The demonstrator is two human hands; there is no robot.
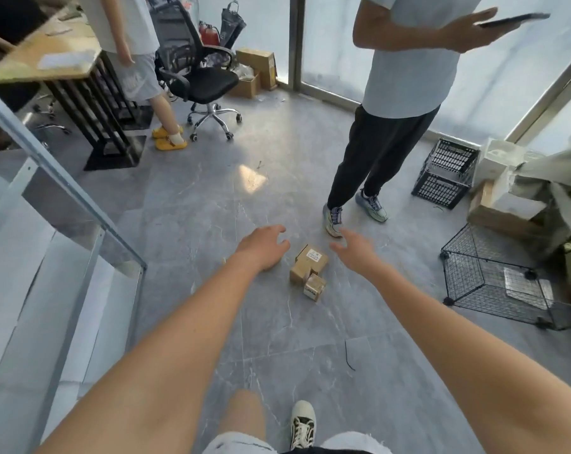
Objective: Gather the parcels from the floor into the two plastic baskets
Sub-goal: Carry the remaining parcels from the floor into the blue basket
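Head view: both arms reach forward over the grey tiled floor (186, 224). The left hand (264, 247) sits at centre frame, fingers loosely curled, its grip holding nothing. The right hand (354, 249) is just right of centre, fingers spread and relaxed, its grip also empty. Between and slightly below the two hands lie two cardboard parcels on the floor: a larger parcel (308, 263) with a white label on top, and a smaller parcel (314, 287) touching its lower edge. Neither hand touches them. At middle right, two black plastic baskets (446, 173) stand stacked near the window, well apart from the parcels. A black wire cage (494, 280) sits at lower right. A standing person (405, 77) holds a phone (513, 19) at upper right. An office chair (202, 80) and wooden counter (48, 57) fill the upper left.
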